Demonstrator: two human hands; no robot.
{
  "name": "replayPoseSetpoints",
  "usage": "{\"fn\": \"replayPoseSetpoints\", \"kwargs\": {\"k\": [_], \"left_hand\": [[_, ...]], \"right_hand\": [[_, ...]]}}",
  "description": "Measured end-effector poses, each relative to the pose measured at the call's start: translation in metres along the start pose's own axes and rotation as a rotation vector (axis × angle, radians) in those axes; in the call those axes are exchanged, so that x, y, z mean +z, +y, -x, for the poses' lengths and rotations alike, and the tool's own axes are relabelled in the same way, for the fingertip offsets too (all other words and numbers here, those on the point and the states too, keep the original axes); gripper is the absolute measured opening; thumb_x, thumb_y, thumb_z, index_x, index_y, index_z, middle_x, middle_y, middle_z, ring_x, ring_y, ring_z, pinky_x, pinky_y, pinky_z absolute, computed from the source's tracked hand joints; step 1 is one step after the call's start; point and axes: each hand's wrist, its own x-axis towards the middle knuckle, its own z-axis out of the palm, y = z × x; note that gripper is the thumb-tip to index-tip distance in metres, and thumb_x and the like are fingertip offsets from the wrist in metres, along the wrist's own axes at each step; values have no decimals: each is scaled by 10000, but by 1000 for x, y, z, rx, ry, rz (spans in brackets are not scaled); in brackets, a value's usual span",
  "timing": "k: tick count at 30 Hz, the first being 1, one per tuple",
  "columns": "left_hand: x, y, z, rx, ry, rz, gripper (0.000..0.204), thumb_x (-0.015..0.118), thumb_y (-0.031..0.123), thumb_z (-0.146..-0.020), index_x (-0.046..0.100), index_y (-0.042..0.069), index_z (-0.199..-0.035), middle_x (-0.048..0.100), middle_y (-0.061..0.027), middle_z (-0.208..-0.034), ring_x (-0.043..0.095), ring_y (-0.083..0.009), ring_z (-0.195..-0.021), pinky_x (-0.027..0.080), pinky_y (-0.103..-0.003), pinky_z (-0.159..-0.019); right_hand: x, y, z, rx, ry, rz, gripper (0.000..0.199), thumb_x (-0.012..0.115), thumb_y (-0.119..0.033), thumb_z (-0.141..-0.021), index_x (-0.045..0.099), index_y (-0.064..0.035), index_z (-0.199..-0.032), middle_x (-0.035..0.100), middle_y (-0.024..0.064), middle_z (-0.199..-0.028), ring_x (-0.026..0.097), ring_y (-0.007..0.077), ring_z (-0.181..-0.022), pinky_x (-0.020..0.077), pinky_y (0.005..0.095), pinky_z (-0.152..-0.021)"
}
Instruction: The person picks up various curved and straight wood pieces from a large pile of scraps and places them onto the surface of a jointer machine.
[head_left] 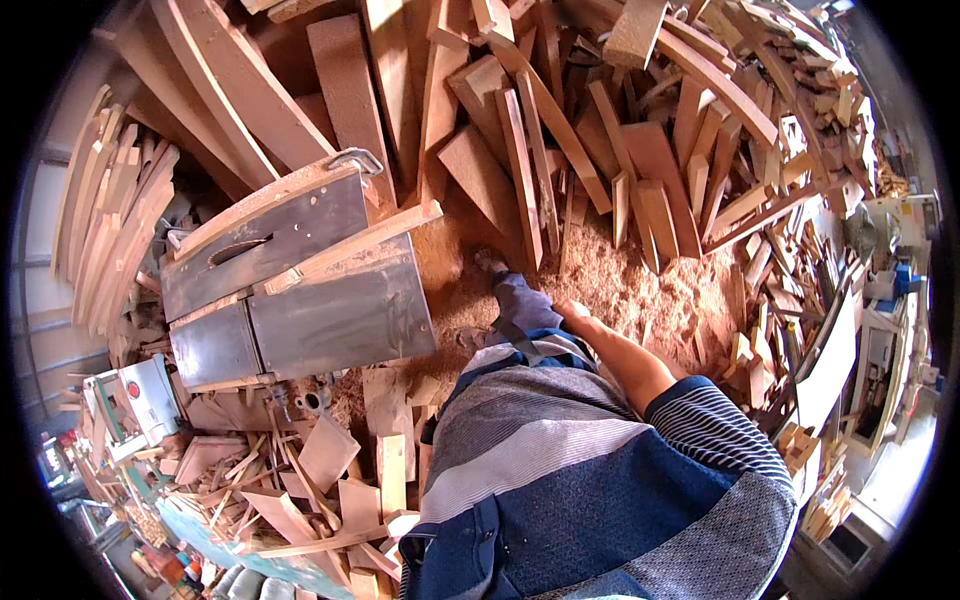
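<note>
My right hand (572, 313) hangs beside my thigh at the end of my bare forearm, above the sawdust-covered floor (640, 290). It looks small and partly turned away, so I cannot make out its fingers or anything in it. My left hand is out of sight, hidden behind my striped blue and grey shirt (560, 450). My foot (490, 262) stands in the sawdust just in front of a grey metal table saw (300, 290), which is to my left.
A big heap of cut wooden boards and offcuts (600, 130) fills the ground ahead and to the right. Curved wooden slats (115, 220) are stacked at the left. More scraps (330, 480) lie below the saw. Machines (890, 290) stand at the right edge.
</note>
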Motion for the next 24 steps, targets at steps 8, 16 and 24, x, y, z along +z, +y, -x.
{"fn": "replayPoseSetpoints", "kwargs": {"k": [8, 16, 24], "left_hand": [[-22, 5, -8, 28, -17, -74, 358, 633, 332, -864, 474, 55, -704, 479, -85, -620, 456, -172, -539, 365, -358, -491], [-11, 31, -19, 77, -30, -128, 382, 631, 344, -870, 463, 52, -692, 472, -94, -616, 457, -184, -547, 368, -369, -502], [15, 39, -13, 84, -19, -173, 406, 629, 357, -876, 452, 49, -679, 465, -103, -613, 459, -195, -554, 371, -380, -513]], "right_hand": [[33, -19, 50, 369, -8, -634, 375, 521, -323, -902, 711, -60, -1089, 688, 251, -1111, 672, 399, -1045, 535, 461, -893], [30, -6, 50, 396, -135, -498, 310, 556, -284, -877, 726, -102, -1062, 707, 196, -1096, 678, 366, -1046, 547, 458, -871], [11, 20, 55, 403, -125, -580, 304, 548, -288, -906, 704, -151, -1127, 702, 205, -1086, 673, 371, -1046, 542, 457, -881]]}}
